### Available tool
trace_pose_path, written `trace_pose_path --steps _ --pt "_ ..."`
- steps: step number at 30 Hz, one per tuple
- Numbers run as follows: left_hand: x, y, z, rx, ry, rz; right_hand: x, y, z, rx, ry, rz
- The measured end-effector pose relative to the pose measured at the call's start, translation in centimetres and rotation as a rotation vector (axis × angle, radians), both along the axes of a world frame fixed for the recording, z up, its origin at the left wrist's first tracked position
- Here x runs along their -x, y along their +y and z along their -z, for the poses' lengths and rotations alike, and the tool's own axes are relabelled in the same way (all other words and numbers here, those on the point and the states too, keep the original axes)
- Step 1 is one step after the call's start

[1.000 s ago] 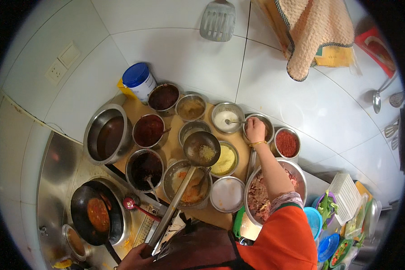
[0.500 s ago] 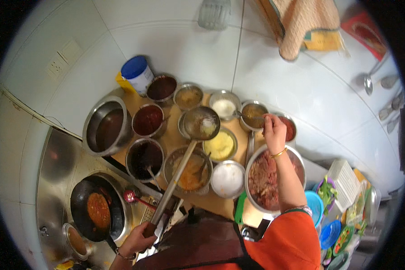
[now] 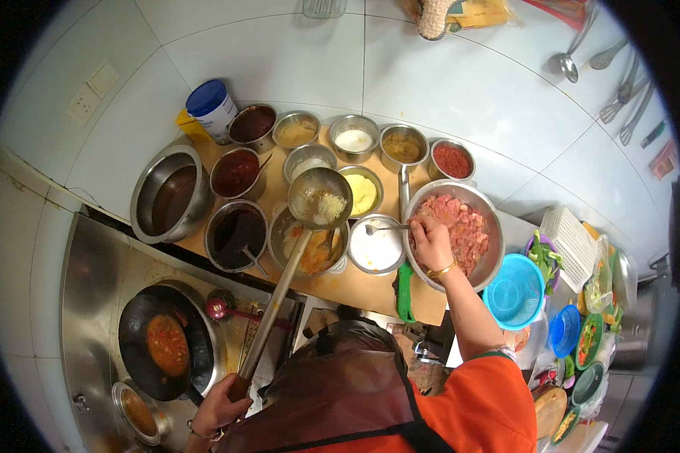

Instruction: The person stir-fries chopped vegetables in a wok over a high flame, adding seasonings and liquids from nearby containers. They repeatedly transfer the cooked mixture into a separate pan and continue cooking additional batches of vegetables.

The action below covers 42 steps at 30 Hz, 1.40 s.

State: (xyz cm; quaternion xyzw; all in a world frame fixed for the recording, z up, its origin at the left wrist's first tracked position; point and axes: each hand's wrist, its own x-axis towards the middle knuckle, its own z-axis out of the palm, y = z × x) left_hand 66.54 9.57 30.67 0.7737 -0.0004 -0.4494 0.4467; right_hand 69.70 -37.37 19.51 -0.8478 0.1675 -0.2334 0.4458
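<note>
My left hand (image 3: 223, 408) is closed around the handle of a long ladle (image 3: 270, 309). The ladle's round bowl hangs over the steel bowls and carries pale yellowish granules with some white matter. My right hand (image 3: 433, 245) pinches the handle of a small spoon (image 3: 389, 227). The spoon's tip is over a steel bowl of white granules (image 3: 378, 253); I cannot tell whether it touches them. Just behind that hand stands a large steel basin of raw meat (image 3: 494, 226). Near the ladle are a bowl of yellow paste (image 3: 361, 193) and a pot of orange sauce (image 3: 298, 260).
Several pots of dark and red sauces (image 3: 238, 235) and powders crowd the wooden board (image 3: 355, 294). A green-handled knife (image 3: 405, 291) lies at its near edge. To the left, a black wok (image 3: 140, 317) holds red sauce. Blue baskets (image 3: 514, 291) with vegetables nearby stand right.
My right hand has brought the spoon nearer, from the brown seasoning pot to the white granules. More pale granules show in the ladle. The whole view has shifted a little.
</note>
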Motion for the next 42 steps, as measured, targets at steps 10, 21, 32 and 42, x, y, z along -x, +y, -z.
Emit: trace_pose_path --steps 10,21,32,42 --pt "2.6 3.1 0.5 0.035 0.07 -0.079 2.3 -0.8 -3.0 -0.68 -0.131 0.085" --pt "2.6 2.5 1.6 0.025 -0.18 0.116 -9.0 -3.0 0.4 -0.527 0.091 -0.009" --pt "2.6 -2.7 1.0 0.353 -0.303 -0.597 -10.1 21.2 -11.8 -0.252 -0.084 -0.925" --pt "8.2 0.0 6.5 -0.088 -0.743 -0.31 -6.7 34.5 -1.0 -0.545 0.795 -1.469"
